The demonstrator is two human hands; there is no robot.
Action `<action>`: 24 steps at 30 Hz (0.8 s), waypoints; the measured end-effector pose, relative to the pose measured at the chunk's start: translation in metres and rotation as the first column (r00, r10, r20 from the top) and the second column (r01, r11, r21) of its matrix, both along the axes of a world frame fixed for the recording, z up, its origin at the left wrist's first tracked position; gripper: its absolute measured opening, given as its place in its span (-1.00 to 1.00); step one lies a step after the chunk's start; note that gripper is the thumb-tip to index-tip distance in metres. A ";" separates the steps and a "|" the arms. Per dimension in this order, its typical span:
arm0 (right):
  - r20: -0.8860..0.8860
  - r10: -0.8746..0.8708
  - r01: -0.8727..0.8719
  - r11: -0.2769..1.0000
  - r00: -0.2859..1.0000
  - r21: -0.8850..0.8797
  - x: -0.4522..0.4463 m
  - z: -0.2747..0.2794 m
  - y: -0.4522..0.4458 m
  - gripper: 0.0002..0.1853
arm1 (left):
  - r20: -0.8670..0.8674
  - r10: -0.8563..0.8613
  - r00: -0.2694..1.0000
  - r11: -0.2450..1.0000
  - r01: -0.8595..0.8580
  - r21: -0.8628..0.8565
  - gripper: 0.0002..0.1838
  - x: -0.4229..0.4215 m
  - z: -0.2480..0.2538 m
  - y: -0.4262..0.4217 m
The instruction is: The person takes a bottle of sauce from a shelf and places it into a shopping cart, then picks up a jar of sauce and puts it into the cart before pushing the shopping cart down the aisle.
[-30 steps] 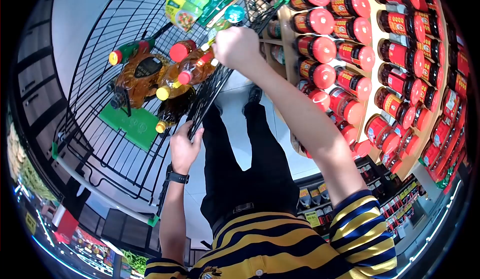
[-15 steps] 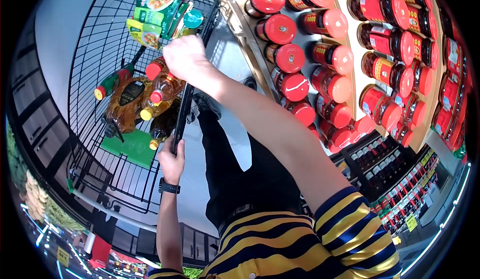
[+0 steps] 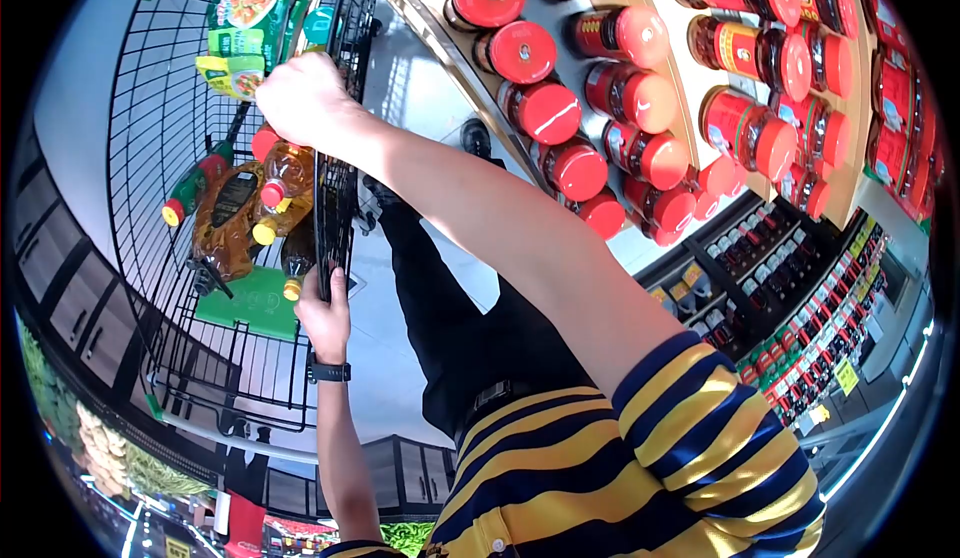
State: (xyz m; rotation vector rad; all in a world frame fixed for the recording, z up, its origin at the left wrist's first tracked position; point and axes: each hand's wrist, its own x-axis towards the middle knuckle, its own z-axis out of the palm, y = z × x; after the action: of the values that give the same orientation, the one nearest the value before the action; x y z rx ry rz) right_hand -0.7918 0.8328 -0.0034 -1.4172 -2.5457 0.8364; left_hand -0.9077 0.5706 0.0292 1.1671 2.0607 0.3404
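Could bump the wooden shelf (image 3: pixel 688 93) and shake loose some red-lidded jars (image 3: pixel 543 113) by swinging too far right the shopping cart (image 3: pixel 335 198), now standing close along the left of the legs, or set its load knocking together by one sharp jerk. Gripping the near side rim with the fingers of the left hand (image 3: pixel 326 313); curling those of the right hand (image 3: pixel 312 103) over that same side, cannot tell around what. Counting one cart, at least five bottles (image 3: pixel 228 198) and three packets (image 3: pixel 236 13) inside, over a dozen jars
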 end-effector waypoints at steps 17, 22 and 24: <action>-0.114 -0.105 0.116 0.988 0.988 0.100 -0.002 -0.004 -0.005 -0.90 | -0.039 -0.100 0.994 0.994 0.101 0.047 -0.66 -0.008 -0.004 -0.002; -0.077 -0.105 0.111 0.990 0.992 0.089 -0.003 -0.005 -0.007 -0.89 | 0.002 -0.084 0.996 0.996 0.084 0.018 -0.63 -0.012 -0.003 -0.005; -0.097 -0.101 0.113 0.986 0.990 0.124 -0.006 -0.010 -0.004 -0.89 | 0.003 -0.090 0.996 0.995 0.090 0.043 -0.63 -0.011 -0.004 -0.003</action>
State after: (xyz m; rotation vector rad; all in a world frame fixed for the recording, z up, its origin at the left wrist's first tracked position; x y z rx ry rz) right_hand -0.7976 0.8291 -0.0132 -1.4278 -2.3865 0.6885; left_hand -0.9185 0.5679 0.0252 1.2794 1.9981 0.3453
